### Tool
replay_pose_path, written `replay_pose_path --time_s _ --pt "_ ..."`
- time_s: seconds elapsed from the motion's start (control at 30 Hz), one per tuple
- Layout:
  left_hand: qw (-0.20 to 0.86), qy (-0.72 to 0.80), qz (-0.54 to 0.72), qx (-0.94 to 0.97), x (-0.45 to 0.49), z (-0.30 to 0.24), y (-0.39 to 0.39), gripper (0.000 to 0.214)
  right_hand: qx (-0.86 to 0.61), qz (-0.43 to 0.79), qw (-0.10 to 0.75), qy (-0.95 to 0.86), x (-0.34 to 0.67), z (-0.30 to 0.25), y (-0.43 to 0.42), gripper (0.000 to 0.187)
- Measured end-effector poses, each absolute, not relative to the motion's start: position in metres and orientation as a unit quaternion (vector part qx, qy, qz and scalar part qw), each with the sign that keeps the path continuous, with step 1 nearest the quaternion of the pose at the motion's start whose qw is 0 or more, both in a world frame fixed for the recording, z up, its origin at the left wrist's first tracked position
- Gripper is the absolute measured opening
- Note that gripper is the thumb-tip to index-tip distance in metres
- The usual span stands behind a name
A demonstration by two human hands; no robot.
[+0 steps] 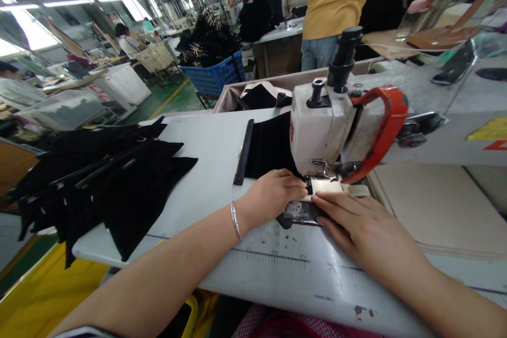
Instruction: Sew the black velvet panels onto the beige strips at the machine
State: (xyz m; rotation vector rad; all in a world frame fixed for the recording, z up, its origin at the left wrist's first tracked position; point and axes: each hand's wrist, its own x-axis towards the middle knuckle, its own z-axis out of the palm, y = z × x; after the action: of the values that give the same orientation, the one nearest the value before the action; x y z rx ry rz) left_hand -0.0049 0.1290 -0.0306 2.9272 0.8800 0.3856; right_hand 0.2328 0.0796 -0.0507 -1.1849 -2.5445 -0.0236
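A black fabric piece (273, 142) lies on the white sewing table and runs under the head of a sewing machine (322, 127). Along its left edge is a black zipper strip (243, 153) with a small gold-coloured slider. My left hand (273, 193), a silver bracelet at the wrist, lies over the near edge of the cloth, its fingers stretched toward the presser foot. From the other side my right hand (356, 216) reaches in, fingers extended and thumb apart, the tips at a lit cream patch (327, 186) beside the needle area. The needle itself is hidden.
Black fabric pieces (130, 174) are piled at the table's left end, some overhanging. An orange-red guard (386, 127) curves beside the machine head. Behind stand a blue crate (216, 74) of black pieces and a person in a yellow shirt (336, 0). Yellow cloth (35, 296) hangs lower left.
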Motion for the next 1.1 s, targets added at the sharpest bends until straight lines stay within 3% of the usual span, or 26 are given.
replay_pose_path --time_s 0.4,0.8,1.03,1.1 --pt "-0.012 0.327 0.158 0.931 0.000 -0.037 0.146 0.024 -0.461 -0.028 0.141 -0.876 0.224 -0.054 0.094 0.040" --pt "0.018 0.340 0.168 0.925 0.001 -0.038 0.141 0.023 -0.445 -0.020 0.174 -0.878 0.221 -0.055 0.090 0.036" --pt "0.066 0.388 0.235 0.889 -0.003 -0.043 0.139 0.017 -0.440 -0.044 0.209 -0.872 0.240 -0.044 0.076 0.030" --pt "0.064 0.391 0.227 0.890 -0.008 -0.042 0.139 0.025 -0.454 -0.055 0.240 -0.857 0.265 -0.045 0.070 0.032"
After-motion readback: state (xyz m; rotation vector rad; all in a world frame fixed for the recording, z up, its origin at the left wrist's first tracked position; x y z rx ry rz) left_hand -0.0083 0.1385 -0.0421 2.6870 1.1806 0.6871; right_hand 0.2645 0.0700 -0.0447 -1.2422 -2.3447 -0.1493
